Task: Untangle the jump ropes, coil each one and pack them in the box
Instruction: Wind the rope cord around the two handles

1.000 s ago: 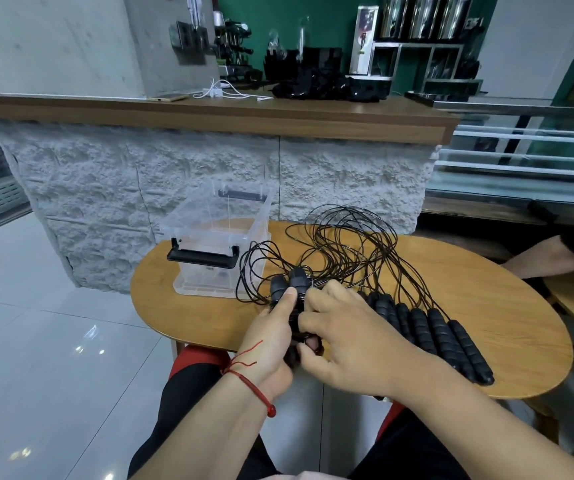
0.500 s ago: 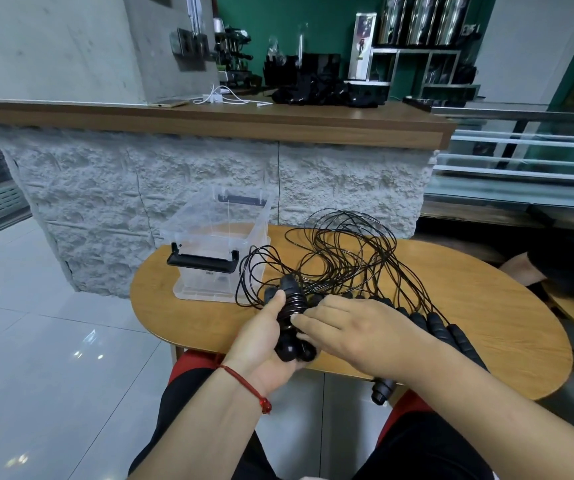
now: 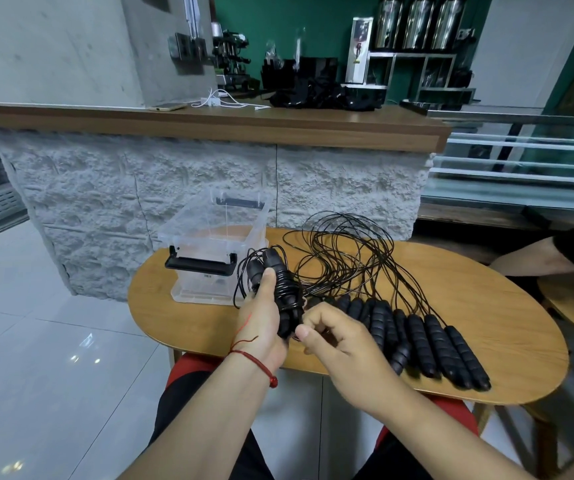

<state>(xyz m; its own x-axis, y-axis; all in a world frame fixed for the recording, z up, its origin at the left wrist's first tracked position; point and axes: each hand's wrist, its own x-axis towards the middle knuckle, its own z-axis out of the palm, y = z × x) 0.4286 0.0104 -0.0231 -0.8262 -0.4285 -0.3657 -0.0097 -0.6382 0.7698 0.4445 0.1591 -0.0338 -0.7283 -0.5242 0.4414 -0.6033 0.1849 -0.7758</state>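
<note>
Two black ribbed jump-rope handles [image 3: 272, 263], bound by turns of thin black cord [image 3: 287, 291], stand upright over the near edge of the oval wooden table [image 3: 486, 306] in the left hand [image 3: 261, 327], fingers and thumb wrapped round them. The right hand [image 3: 337, 341] curls at their lower end, thumb to forefinger; whether cord is pinched there cannot be told. About eight more black handles [image 3: 430, 341] lie in a row on the table, the leftmost partly hidden by that hand. Their loose cords [image 3: 341, 251] overlap too thickly to count. One clear plastic box [image 3: 192, 237] stands just left of the handles.
</note>
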